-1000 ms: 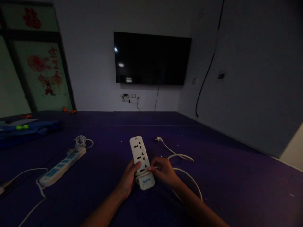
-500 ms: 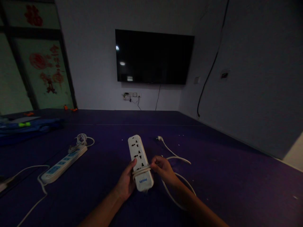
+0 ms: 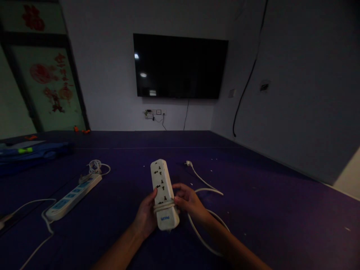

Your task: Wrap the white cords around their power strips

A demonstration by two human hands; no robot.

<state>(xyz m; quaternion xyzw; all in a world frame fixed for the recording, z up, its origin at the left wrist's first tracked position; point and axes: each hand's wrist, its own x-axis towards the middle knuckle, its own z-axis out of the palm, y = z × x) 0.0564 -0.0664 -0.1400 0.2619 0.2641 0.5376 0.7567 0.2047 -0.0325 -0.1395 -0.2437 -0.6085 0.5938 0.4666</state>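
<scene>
A white power strip with several sockets is held up in front of me, its long side tilted away. My left hand grips its left edge, thumb on the face. White cord is wound around the strip's lower part, above the blue lettering. At the right edge my right hand is closed by the wound cord, thumb and fingers pinching there. The loose cord runs in a curve on the floor beside my right forearm and ends in a plug farther off.
Another white power strip with blue sockets lies at left, its coiled cord at the far end. Blue cloth lies beyond it on the purple floor. A television hangs on the back wall.
My right hand has moved in slightly to the left against the strip's edge, drawing the cord closer around it. The strip has turned a little more upright; the view has shifted slightly.
</scene>
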